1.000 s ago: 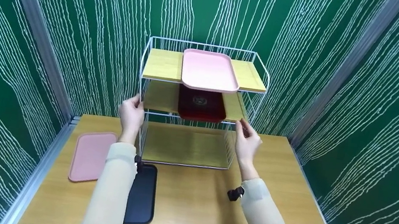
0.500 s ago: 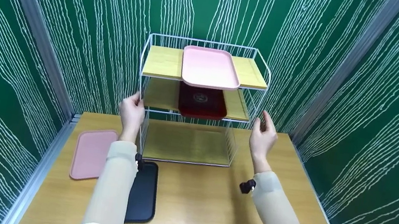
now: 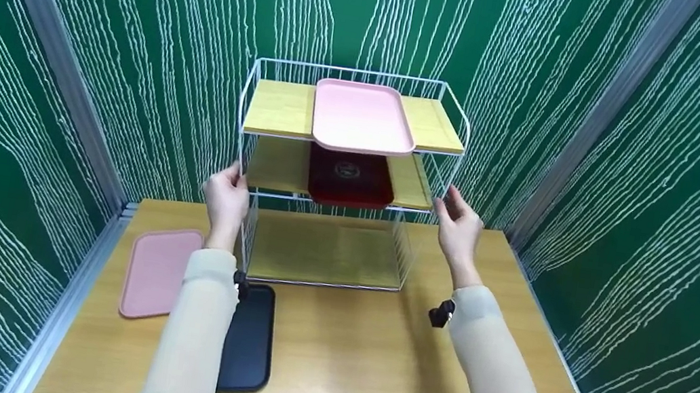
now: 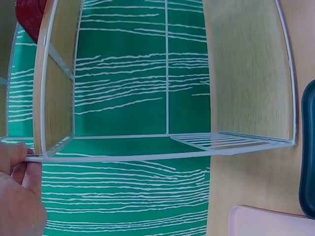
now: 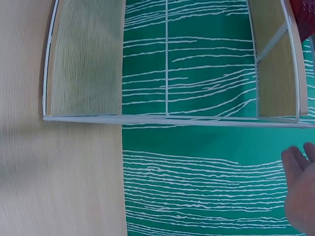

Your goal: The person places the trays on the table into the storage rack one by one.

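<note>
A three-tier wire shelf rack (image 3: 413, 212) with wooden boards stands on the table. My left hand (image 3: 226, 200) pinches its left front post at middle-shelf height; in the left wrist view that hand (image 4: 19, 182) has thumb and fingers together at the wire. Beside the right front post is my right hand (image 3: 460, 229), thumb and fingers parted. The right wrist view shows those fingers (image 5: 291, 164) fairly straight, just short of the wire frame. A pink tray (image 3: 364, 116) lies on the top shelf, overhanging its front. Below it, a dark red tray (image 3: 351, 186) with a round emblem is on the middle shelf.
A second pink tray (image 3: 158, 272) lies on the table (image 3: 341, 360) at left. Close to it lies a black tray (image 3: 251, 340), partly hidden by my left forearm. Green walls (image 3: 693, 238) with white wavy lines enclose the table on the sides and back.
My right hand moved outward from the middle shelf's right front corner, opened, then came back close to the right post. My left hand kept its grip on the left post.
</note>
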Demonstrator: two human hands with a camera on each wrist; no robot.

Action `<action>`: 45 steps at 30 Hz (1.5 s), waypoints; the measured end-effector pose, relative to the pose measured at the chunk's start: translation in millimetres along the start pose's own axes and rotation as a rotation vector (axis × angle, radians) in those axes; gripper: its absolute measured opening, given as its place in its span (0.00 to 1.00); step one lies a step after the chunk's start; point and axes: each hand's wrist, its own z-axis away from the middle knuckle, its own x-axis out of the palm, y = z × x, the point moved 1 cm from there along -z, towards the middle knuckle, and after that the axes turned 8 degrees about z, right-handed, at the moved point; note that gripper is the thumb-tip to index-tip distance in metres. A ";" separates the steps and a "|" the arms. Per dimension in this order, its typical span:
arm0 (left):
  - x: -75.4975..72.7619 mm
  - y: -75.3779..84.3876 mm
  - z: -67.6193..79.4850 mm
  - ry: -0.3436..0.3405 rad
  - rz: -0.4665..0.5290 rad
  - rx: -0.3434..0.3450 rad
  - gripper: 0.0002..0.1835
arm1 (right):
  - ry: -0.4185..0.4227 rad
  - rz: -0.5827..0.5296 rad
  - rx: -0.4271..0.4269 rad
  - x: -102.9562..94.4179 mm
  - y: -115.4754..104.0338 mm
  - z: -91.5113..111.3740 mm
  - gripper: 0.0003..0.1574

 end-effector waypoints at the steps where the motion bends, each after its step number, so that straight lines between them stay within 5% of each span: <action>1: -0.5 -0.4 -0.2 0.003 -0.003 0.008 0.17 | -0.012 -0.008 -0.002 1.1 -0.5 -0.7 0.31; 33: -3.5 -4.4 8.6 0.023 -0.022 0.016 0.16 | 0.078 0.234 -0.094 13.4 -4.1 4.8 0.22; 45: -1.1 3.8 -0.1 -0.020 0.014 -0.025 0.17 | 0.112 0.186 -0.070 12.9 -7.5 -0.2 0.21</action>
